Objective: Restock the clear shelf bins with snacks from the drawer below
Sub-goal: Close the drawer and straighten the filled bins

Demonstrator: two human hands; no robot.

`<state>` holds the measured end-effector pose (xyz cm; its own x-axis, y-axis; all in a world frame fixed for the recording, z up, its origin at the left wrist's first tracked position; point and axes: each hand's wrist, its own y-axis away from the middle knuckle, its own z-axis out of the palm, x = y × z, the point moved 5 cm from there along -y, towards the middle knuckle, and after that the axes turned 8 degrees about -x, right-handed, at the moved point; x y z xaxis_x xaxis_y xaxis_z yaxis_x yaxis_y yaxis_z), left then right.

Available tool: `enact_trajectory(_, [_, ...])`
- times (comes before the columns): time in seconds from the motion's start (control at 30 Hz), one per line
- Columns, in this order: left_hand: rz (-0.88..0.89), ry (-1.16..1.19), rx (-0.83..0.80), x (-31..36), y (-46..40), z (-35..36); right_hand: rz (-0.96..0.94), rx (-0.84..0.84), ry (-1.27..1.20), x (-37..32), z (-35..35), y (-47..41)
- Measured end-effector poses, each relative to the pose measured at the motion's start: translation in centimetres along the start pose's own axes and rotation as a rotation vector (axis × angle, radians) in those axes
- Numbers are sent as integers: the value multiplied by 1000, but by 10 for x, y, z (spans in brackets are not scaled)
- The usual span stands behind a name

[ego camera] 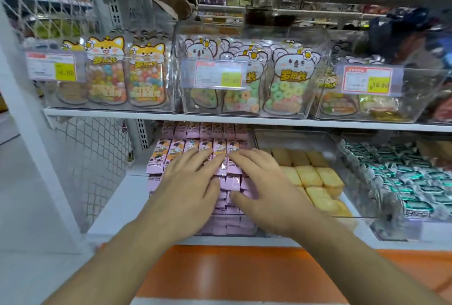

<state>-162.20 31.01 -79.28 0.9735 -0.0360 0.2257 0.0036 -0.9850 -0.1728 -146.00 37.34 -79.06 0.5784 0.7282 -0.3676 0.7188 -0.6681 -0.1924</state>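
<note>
Rows of pink snack packets point(193, 144) fill a clear bin on the lower shelf, left of centre. My left hand point(188, 182) lies flat on these packets with fingers spread and straight. My right hand point(259, 182) rests on the same packets just to its right, fingers straight too, the fingertips of both hands nearly meeting. Neither hand grips a packet. The packets under my palms are hidden. The front of the bin is behind my wrists.
Yellow cakes point(315, 175) fill the bin to the right, then green-and-silver wrapped sweets point(411, 182). On the upper shelf point(220, 117) stand clear bins of candy pouches point(247, 84) with price tags. An orange panel point(232, 273) lies below. A white mesh side panel point(93, 158) stands at left.
</note>
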Motion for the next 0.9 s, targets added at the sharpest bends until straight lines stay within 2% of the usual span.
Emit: enact_trajectory(0.9, [42, 87, 90, 15, 18, -11, 16, 9, -61, 4, -11, 24])
